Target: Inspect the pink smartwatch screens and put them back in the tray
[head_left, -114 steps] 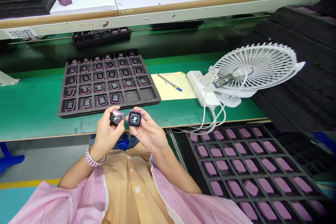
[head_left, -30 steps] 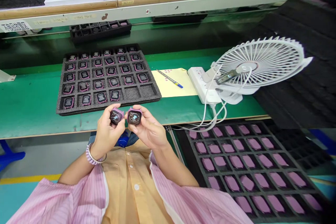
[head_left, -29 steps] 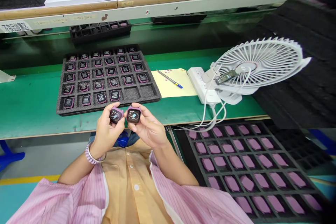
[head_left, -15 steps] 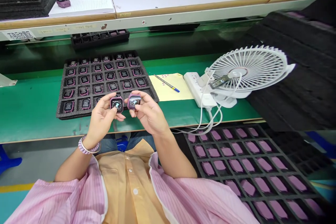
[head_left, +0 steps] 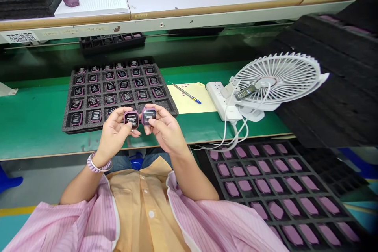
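Left hand (head_left: 113, 132) pinching left watch (head_left: 131, 119), right hand (head_left: 169, 130) pinching right watch (head_left: 146, 115), side by side near tray (head_left: 85, 127) front; both screens (head_left: 132, 117) just flipped from dial to text, likely now matching tray watches (head_left: 96, 115).

The left watch (head_left: 131, 119) and right watch (head_left: 148, 116) have glossy, glass-smooth dark screens (head_left: 149, 113) and satin purple cases (head_left: 131, 112), whether plastic or coated metal being too small to tell. The tray (head_left: 88, 127) is rough, matt foam; the bench top (head_left: 35, 126), smooth with a low sheen. The fan (head_left: 295, 73) and power strip (head_left: 216, 94) are white plastic, the yellow sheet (head_left: 186, 105) matt paper, the shirt (head_left: 137, 212) soft cloth.
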A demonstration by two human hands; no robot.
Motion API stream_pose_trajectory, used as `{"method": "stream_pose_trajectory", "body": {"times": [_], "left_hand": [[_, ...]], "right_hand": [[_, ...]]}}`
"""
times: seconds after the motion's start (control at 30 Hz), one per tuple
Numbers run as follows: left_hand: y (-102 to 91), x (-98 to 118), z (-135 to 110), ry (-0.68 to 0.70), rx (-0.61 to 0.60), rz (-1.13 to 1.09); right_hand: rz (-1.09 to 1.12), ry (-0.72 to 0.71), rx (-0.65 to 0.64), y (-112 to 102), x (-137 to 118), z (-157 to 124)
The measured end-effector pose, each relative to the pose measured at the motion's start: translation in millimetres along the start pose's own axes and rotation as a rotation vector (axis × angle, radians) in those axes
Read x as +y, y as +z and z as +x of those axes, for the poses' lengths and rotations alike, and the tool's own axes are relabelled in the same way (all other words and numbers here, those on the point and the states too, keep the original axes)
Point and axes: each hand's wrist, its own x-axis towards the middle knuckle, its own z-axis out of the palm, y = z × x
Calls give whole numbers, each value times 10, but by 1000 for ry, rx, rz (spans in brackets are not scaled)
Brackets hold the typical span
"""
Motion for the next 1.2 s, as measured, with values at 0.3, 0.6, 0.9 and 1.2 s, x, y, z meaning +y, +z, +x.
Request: {"method": "stream_pose_trajectory", "body": {"times": [0.3,0.6,0.9,1.2], "left_hand": [[2,13,-15,9,-7,5],[7,32,-17,29,-25,-42],[-7,-7,-26,34,-26,-94],[16,5,-74,-18,-38,-109]], "right_hand": [[1,-8,2,7,-4,11],[-20,-47,-16,20,-14,-44],[-54,-72,-40,-24,22,-67],[-34,-101,12,-7,69,-29]]}}
